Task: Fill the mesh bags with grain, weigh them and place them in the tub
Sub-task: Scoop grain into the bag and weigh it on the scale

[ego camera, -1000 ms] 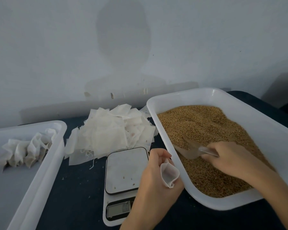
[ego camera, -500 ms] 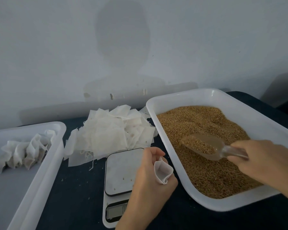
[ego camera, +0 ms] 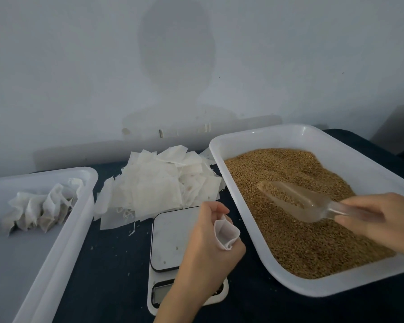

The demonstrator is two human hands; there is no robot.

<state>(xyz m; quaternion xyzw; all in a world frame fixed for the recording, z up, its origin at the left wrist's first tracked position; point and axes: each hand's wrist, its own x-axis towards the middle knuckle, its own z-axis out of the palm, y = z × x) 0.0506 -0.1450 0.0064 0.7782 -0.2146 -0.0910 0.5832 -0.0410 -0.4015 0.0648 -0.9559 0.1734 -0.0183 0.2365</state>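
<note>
My left hand (ego camera: 208, 243) grips a small white mesh bag (ego camera: 225, 234) with its mouth held open, above the right part of the white kitchen scale (ego camera: 173, 238). My right hand (ego camera: 380, 220) holds the handle of a clear plastic scoop (ego camera: 294, 201) that carries grain, just above the brown grain (ego camera: 301, 241) in the white tray (ego camera: 336, 287) on the right. A pile of empty mesh bags (ego camera: 159, 185) lies behind the scale. Several filled bags (ego camera: 42, 208) sit in the white tub (ego camera: 56, 252) on the left.
The table has a dark blue cover (ego camera: 107, 276) with a few stray grains on it. A pale wall rises right behind the table. The scale's display (ego camera: 161, 294) is partly hidden by my left forearm.
My right hand dug the scoop into the grain, then lifted it out loaded and drew back to the right. My left hand with the open bag barely moved.
</note>
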